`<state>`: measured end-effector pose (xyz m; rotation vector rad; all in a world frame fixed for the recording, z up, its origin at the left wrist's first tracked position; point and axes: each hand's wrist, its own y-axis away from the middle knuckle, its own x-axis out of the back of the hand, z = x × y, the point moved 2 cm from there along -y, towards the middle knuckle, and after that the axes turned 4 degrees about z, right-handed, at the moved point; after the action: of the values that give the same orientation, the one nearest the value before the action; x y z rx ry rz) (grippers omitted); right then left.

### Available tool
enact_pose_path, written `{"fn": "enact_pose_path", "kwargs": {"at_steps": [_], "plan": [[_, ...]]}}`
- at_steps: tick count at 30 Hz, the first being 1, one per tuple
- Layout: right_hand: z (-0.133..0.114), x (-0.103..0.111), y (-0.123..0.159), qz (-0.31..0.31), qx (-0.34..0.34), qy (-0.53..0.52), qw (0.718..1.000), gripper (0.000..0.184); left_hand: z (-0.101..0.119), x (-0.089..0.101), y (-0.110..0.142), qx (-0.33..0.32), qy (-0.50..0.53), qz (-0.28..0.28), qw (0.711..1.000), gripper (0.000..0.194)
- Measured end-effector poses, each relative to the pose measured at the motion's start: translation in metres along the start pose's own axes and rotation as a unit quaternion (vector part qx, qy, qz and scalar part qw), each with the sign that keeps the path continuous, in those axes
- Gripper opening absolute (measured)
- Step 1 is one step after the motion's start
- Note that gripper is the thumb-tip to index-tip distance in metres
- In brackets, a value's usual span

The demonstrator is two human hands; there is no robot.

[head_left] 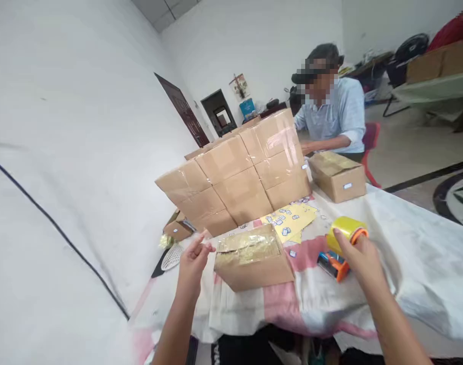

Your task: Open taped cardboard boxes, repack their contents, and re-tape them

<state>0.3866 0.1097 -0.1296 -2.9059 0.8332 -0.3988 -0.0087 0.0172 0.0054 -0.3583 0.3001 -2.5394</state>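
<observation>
A cardboard box [254, 271] with yellowish tape across its top lies on the cloth-covered table in front of me. My left hand [195, 256] is raised just left of it, fingers apart and slightly curled, holding nothing. On the right, my right hand [356, 251] grips a tape dispenser [334, 266] with an orange and blue body and a yellow roll. It is at the table surface, apart from the box; part of its frame is hidden behind my fingers.
Stacked cardboard boxes [239, 177] form a wall behind the box. Yellow sheets [303, 218] with small labels lie nearby. Another taped box [338, 177] stands at right, before a seated person [330, 111]. A white basket [172, 257] and smaller box [178, 228] are at left.
</observation>
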Motion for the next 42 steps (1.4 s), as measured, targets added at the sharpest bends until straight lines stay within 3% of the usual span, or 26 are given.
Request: {"fn": "enact_pose_path", "kwargs": {"at_steps": [6,10,15,21,26,31,36,42], "plan": [[-0.007,0.007,0.015,0.023,-0.017,-0.011,1.000,0.041,0.011,-0.009,0.004,0.038,-0.018,-0.056,0.998,0.100],[0.002,0.003,0.011,0.023,-0.025,0.007,0.999,0.040,0.017,-0.023,0.007,0.066,-0.045,-0.090,0.993,0.103],[0.019,-0.002,0.008,0.012,-0.026,0.011,1.000,0.042,0.021,-0.049,0.010,0.118,-0.102,-0.176,0.972,0.118],[0.028,-0.005,0.007,0.015,-0.024,0.009,1.000,0.046,0.013,-0.068,0.005,0.167,-0.131,-0.184,0.960,0.120],[0.029,-0.006,0.007,0.012,-0.023,-0.009,1.000,0.043,0.015,-0.066,0.003,0.174,-0.147,-0.190,0.955,0.109],[0.029,-0.004,0.008,0.020,-0.013,0.013,1.000,0.043,0.020,-0.051,-0.007,0.141,-0.159,-0.156,0.965,0.097],[0.025,-0.003,0.010,0.015,-0.010,0.018,1.000,0.042,0.006,-0.035,-0.014,0.162,-0.201,-0.161,0.953,0.095],[0.016,-0.001,0.013,0.014,-0.016,0.014,1.000,0.039,-0.011,-0.032,-0.018,0.159,-0.296,-0.174,0.926,0.097]]}}
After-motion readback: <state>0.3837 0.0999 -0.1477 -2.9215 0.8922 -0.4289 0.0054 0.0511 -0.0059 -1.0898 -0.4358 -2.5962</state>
